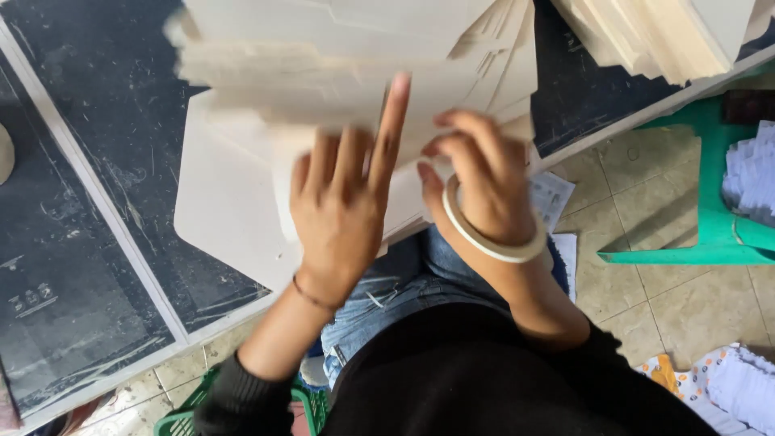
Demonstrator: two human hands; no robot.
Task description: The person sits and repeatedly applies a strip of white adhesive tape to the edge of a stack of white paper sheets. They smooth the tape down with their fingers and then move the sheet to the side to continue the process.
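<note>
Cream-coloured card is what both hands work in: a stack of flat die-cut card blanks is held at the table edge, above the person's lap. The right hand is closed on the near edge of the stack, fingers curled over the top sheets and thumb beneath; a roll of pale tape is worn round its wrist like a bangle. The left hand is laid flat against the sheets with the index finger raised — it presses rather than grips, and no sheet is seen pinched in it. The upper sheets are blurred by motion.

The stack rests partly on a larger blank that overhangs the dark scratched tabletop. A second pile of card lies at the far right; a green plastic stool and loose printed papers are on the tiled floor.

Judged risks: with one hand open, sheets could fan out and slide off the overhang into the lap — the grip covers only one edge. The tape roll could snag a blank's flap and crease it.
</note>
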